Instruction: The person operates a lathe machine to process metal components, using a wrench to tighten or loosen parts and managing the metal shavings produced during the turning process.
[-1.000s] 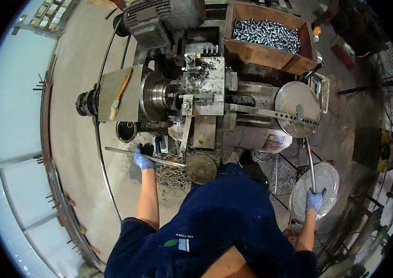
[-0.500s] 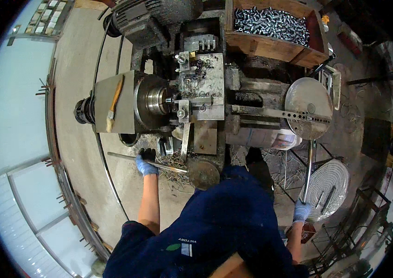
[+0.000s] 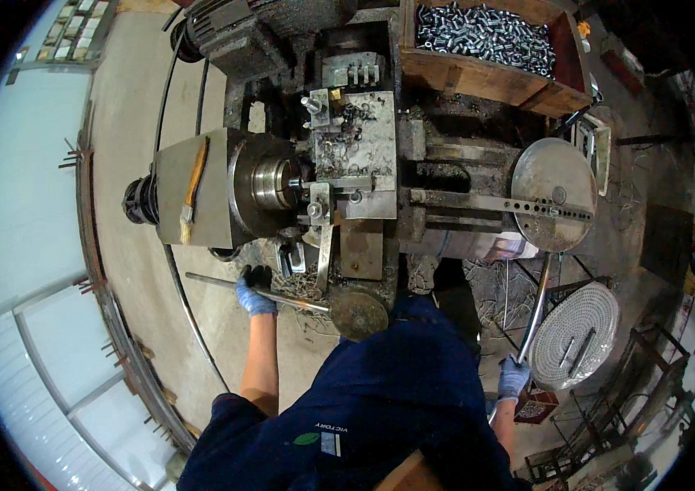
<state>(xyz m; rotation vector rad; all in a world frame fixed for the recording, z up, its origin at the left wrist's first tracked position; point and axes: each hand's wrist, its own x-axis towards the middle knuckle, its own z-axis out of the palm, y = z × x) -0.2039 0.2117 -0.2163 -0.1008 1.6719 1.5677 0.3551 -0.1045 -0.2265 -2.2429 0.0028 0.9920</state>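
Note:
My left hand [image 3: 256,295], in a blue glove with dark fingers, is closed around a long metal lever rod [image 3: 302,304]. The rod's inner end meets a round dark disc [image 3: 359,314] just in front of me. Low on the right, my gloved right hand [image 3: 514,378] grips a shiny steel lever [image 3: 537,313] that slants up to below a large round plate [image 3: 555,196]. Between them stands a lathe-like machine. Its round chuck [image 3: 272,184] has a small shiny metal piece [image 3: 296,184] at its mouth, next to a tool slide [image 3: 368,147] littered with chips.
A wooden box [image 3: 495,78] of small metal sleeves stands at the back right. On the grey cover [image 3: 171,192] lies a brush [image 3: 194,192]. A perforated round tray [image 3: 575,335] with two rods is beyond my right hand. Metal shavings [image 3: 298,285] lie below the machine.
My right hand has moved left and nearer my body, and its lever now slants more. The left hand keeps its grip on the rod. The whole view has shifted slightly.

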